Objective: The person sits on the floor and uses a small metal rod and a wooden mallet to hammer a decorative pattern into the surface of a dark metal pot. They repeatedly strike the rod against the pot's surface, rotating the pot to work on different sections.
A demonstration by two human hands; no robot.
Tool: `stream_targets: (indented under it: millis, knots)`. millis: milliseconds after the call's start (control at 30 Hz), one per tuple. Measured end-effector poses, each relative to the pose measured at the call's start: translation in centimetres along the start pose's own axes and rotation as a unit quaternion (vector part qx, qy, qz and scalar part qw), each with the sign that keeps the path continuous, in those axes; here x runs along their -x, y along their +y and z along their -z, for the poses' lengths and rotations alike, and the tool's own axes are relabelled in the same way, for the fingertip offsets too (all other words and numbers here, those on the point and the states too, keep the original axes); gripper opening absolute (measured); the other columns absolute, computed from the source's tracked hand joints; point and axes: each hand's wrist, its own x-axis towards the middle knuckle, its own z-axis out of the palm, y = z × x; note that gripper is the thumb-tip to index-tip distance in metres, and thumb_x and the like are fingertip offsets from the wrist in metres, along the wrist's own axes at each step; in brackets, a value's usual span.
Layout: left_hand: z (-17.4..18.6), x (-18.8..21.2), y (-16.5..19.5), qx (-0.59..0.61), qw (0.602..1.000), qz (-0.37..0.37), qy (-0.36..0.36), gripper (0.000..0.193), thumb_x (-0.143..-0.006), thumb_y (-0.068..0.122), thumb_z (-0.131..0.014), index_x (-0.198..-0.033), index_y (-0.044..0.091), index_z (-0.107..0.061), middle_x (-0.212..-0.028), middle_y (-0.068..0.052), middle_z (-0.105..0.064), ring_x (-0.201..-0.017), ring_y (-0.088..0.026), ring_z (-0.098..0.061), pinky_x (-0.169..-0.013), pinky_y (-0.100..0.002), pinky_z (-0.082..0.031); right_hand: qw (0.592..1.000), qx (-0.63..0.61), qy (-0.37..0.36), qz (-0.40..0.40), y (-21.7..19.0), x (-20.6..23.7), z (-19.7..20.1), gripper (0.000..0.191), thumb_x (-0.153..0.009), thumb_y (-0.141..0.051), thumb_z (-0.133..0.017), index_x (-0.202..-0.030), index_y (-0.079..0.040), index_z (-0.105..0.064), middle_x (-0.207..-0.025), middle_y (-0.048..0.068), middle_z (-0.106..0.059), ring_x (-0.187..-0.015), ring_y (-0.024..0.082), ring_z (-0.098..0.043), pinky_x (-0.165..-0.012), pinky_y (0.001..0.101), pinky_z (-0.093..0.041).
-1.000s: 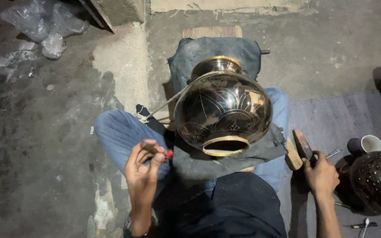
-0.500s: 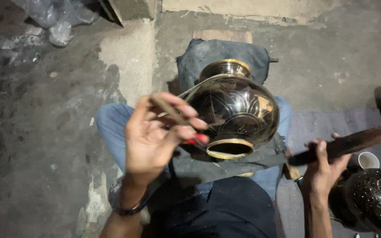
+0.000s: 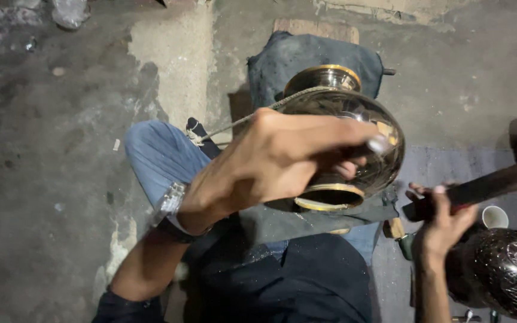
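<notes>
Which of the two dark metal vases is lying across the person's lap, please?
The big round vase with gold rims, under the left hand; the other vase sits at the lower right beside the right hand.

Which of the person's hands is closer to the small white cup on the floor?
The right hand. It grips a dark stick just left of the cup. The left hand is much farther left, raised in front of the big shiny pot.

Crumpled clear plastic bag [image 3: 70, 12] on floor, top left, partly cropped
</notes>
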Motion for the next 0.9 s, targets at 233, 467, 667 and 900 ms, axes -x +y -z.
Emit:
stream_targets:
  millis: [233, 467, 667, 900]
  knots:
    - [-0.1, -0.6, 0.2, 0.041, 0.996, 0.044, -0.065, 0.034, -0.099, 0.013, -0.068, -0.133, 0.015, -0.064, -0.105, -0.009, -0.079, -0.083, -0.02, -0.079, -0.082, -0.035, -0.068, 0.955, 0.236, -0.164, 0.067, -11.7, -3.0, -1.5, 0.042, -0.109, -0.014, -0.058, -0.145, 0.001, -0.044, -0.098, 0.012, -0.06, -0.078, 0.018, -0.065, -0.068, 0.0311, -0.059]
    - [-0.5, -0.2, 0.3, 0.013, 1.0, -0.015, -0.013, 0.041, -0.097, 0.027, -0.07, -0.134, 0.011, -0.062, -0.095, -0.009, -0.075, -0.077, -0.019, -0.076, -0.078, -0.037, -0.065, 0.799, 0.496, -0.303, 0.156, -19.8, -7.3, -3.8, 0.045, -0.108, -0.017, -0.05, -0.151, -0.002, -0.049, -0.091, 0.013, -0.064, -0.065, 0.019, -0.063, -0.061, 0.0303, -0.054]
    - [-1.7, 1.2, -1.1, 0.032, 0.999, -0.025, -0.021, 0.027, -0.116, 0.026, -0.063, -0.141, 0.018, -0.062, -0.11, -0.003, -0.078, -0.08, -0.01, -0.078, -0.079, -0.026, -0.063, 0.716, 0.538, -0.36, 0.261, -23.2, -7.6, -7.9, 0.047, -0.103, -0.013, -0.047, -0.148, -0.001, -0.054, -0.086, 0.014, -0.067, -0.057, 0.017, -0.061, -0.056, 0.0289, -0.051]
    - [-0.7, 1.4, 0.2, 0.047, 0.996, 0.05, -0.059, 0.024, -0.107, 0.024, -0.066, -0.128, 0.013, -0.067, -0.098, -0.004, -0.077, -0.076, -0.016, -0.077, -0.082, -0.032, -0.067, 0.721, 0.561, -0.35, 0.209, -25.6, -5.2, -9.6, 0.055, -0.093, -0.015, -0.051, -0.148, -0.01, -0.051, -0.084, 0.012, -0.064, -0.056, 0.016, -0.06, -0.054, 0.0286, -0.05]
